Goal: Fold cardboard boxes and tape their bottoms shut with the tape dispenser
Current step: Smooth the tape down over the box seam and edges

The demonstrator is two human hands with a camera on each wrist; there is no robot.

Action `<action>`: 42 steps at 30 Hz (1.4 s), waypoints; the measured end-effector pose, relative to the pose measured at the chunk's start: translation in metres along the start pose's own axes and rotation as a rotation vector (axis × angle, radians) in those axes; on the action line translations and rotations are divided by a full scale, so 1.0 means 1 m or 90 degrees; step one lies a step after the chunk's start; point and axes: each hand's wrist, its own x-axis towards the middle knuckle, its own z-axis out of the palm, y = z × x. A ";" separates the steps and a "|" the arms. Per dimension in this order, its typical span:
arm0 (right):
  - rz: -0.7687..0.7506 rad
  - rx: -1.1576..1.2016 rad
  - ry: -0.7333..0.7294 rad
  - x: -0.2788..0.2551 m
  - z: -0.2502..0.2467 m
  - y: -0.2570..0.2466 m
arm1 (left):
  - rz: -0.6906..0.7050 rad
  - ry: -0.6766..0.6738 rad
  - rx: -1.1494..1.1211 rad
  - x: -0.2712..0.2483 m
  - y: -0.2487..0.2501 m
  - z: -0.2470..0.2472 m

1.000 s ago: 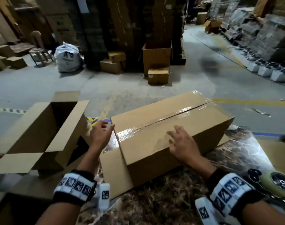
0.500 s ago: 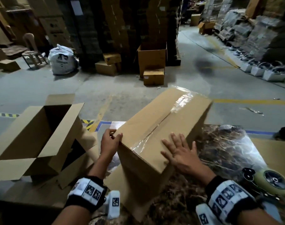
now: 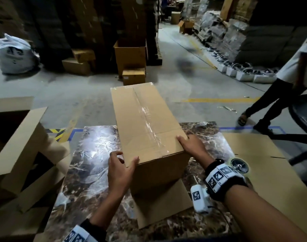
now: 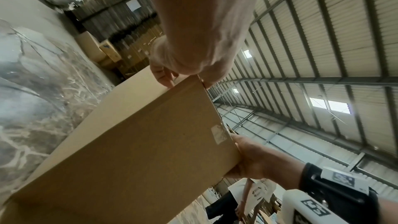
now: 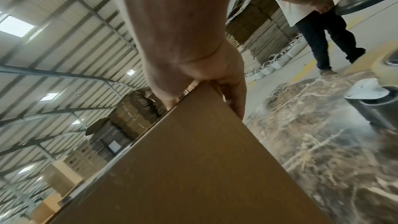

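Your cardboard box (image 3: 145, 123) is plain brown, long and rectangular, sitting on the marble-pattern counter (image 3: 96, 154) w/ its taped bottom facing up. Long axis runs straight away from you, far end reaching past the counter's far edge. Clear tape strip (image 3: 145, 116) runs lengthwise down the center seam, glossy and a bit wrinkled, wrapping over the near end. One unfolded flap (image 3: 159, 203) sticks out flat on the counter at the near end, toward you. Tape dispenser (image 3: 239, 165) lies on the counter to your right of the box, near it but apart, mostly hidden behind your wrist; roll and hub visible.
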 end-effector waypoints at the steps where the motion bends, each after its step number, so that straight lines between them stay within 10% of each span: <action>1: -0.006 0.058 -0.005 -0.003 0.000 0.006 | 0.010 0.002 0.037 -0.002 0.005 0.002; 6: 0.031 0.381 -0.067 -0.018 -0.001 0.034 | 0.229 0.040 0.216 0.001 0.049 0.015; 10: 0.074 0.337 0.001 -0.025 -0.006 0.087 | 0.371 -0.066 0.241 -0.002 0.093 0.062; 18: 0.316 0.133 0.124 -0.049 -0.021 0.219 | 0.343 -0.191 0.445 -0.004 0.122 0.161; 29: 0.380 0.357 0.041 -0.047 -0.015 0.287 | 0.404 -0.117 0.568 -0.023 0.092 0.153; 42: 0.543 0.885 -0.387 -0.011 -0.006 0.300 | 0.405 -0.108 0.579 -0.040 0.093 0.146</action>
